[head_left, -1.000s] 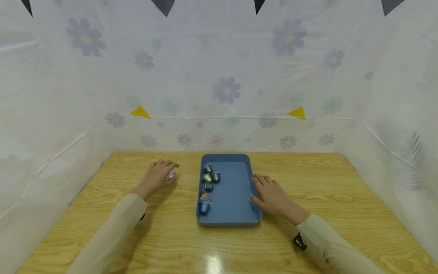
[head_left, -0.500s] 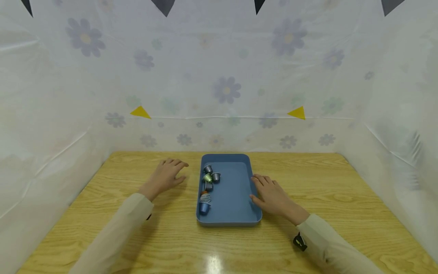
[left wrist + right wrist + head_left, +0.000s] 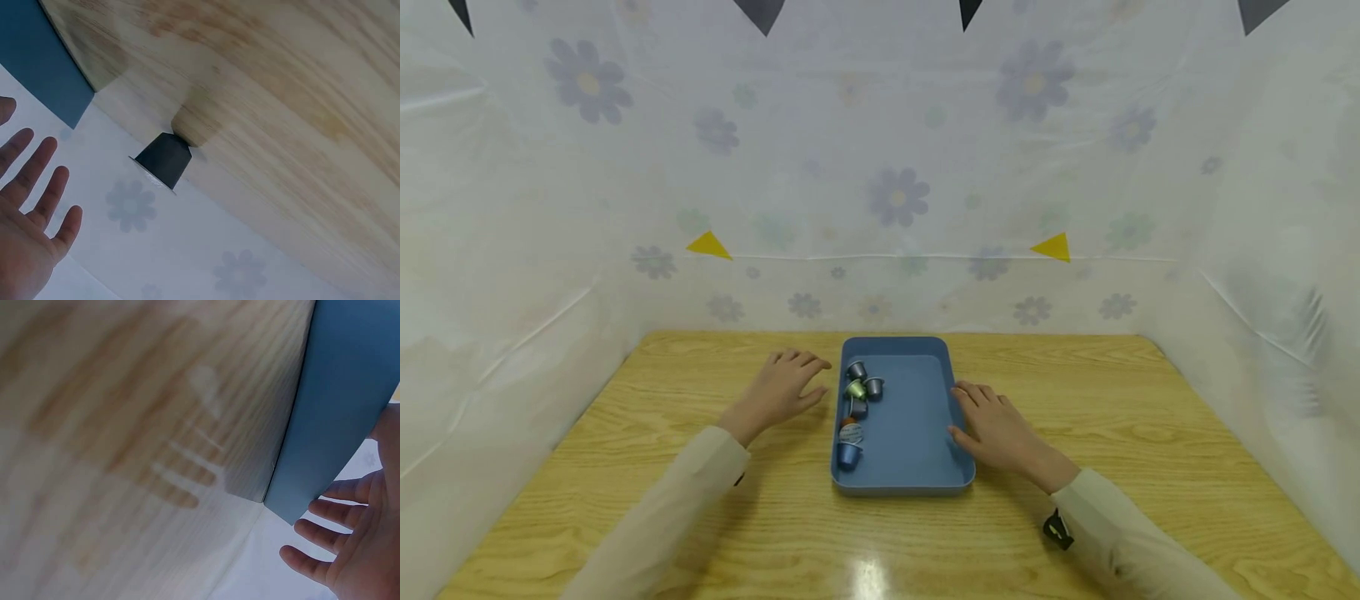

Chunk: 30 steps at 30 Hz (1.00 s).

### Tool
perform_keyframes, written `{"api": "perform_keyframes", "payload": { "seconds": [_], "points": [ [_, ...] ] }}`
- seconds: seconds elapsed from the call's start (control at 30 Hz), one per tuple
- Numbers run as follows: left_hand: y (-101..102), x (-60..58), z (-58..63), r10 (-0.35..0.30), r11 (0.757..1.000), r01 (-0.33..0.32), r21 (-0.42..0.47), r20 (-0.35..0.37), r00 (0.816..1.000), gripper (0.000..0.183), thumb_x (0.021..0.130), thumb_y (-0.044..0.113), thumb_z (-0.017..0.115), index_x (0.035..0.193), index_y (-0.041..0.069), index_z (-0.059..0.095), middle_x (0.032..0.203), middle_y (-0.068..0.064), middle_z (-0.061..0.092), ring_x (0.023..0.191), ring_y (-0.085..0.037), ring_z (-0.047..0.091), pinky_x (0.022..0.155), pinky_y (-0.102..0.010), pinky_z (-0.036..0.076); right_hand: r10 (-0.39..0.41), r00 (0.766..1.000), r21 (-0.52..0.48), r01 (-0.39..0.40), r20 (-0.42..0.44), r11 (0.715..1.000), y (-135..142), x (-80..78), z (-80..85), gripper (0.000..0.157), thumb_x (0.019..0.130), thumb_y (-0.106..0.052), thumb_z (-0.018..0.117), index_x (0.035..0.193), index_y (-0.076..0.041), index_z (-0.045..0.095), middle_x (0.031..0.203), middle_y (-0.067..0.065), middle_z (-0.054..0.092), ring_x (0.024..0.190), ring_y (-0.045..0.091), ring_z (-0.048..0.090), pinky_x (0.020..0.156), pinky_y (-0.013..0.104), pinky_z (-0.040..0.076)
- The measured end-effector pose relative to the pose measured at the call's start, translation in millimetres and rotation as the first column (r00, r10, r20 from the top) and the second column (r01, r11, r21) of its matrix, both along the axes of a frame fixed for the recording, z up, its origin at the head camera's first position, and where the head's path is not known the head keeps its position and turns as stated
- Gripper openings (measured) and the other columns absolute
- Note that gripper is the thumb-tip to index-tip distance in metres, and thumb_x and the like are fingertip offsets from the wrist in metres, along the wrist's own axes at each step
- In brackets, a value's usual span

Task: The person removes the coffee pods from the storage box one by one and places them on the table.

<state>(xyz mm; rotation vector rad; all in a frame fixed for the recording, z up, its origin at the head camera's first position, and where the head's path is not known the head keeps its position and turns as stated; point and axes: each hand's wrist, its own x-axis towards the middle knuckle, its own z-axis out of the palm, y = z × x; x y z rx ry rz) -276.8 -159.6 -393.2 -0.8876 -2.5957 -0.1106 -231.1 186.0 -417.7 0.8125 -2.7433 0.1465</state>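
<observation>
My left hand (image 3: 778, 390) is just left of the blue tray (image 3: 917, 425), fingers loosely spread and holding nothing. In the left wrist view a dark coffee capsule (image 3: 165, 156) stands on its narrow end on the table, apart from the open fingers (image 3: 51, 194); in the head view the hand hides it. My right hand (image 3: 1000, 429) rests at the tray's right rim, fingers relaxed against the outer wall. Along the tray's left side lie several capsules: grey ones (image 3: 874, 387), a green one (image 3: 855, 389), one showing its pale lid (image 3: 851, 432) and a blue one (image 3: 848, 456).
The wooden table (image 3: 880, 542) is enclosed at the back and sides by pale flowered sheeting (image 3: 820, 150). A black strap piece (image 3: 1057, 530) shows at the right cuff. The tray's walls stand up all round.
My left hand has moved right, up to the tray's left side. The silvery-lidded capsule seen by its thumb a second ago is now hidden in the head view. My right hand stays put.
</observation>
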Motion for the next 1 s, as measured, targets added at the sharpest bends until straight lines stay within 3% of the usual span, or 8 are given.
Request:
{"api": "perform_keyframes", "payload": {
  "seconds": [0.3, 1.0],
  "points": [
    [13.6, 4.4, 1.0, -0.042, 0.999, 0.042, 0.013, 0.000, 0.999, 0.033, 0.086, 0.029, 0.062, 0.115, 0.014, 0.061, 0.111, -0.004, 0.061, 0.104, -0.027, 0.053, 0.090, -0.049, 0.042, -0.004, 1.000, -0.009, 0.004, -0.009, 1.000, -0.1, -0.6, -1.9, 0.059, 0.087, -0.037, 0.059, 0.131, 0.000, 0.045, 0.134, 0.017, 0.045, 0.119, 0.034, 0.045, 0.086, 0.051, 0.044],
    [34.7, 12.2, 0.5, -0.134, 0.990, 0.132, -0.052, -0.043, 0.990, 0.038, 0.084, 0.039, 0.063, 0.113, 0.015, 0.062, 0.109, -0.003, 0.062, 0.105, -0.025, 0.054, 0.088, -0.045, 0.043, 0.006, 1.000, 0.014, -0.006, -0.003, 1.000, 1.7, 0.0, 0.4, 0.060, 0.087, -0.039, 0.057, 0.131, 0.000, 0.045, 0.134, 0.018, 0.045, 0.119, 0.034, 0.045, 0.086, 0.051, 0.043]
  ]
}}
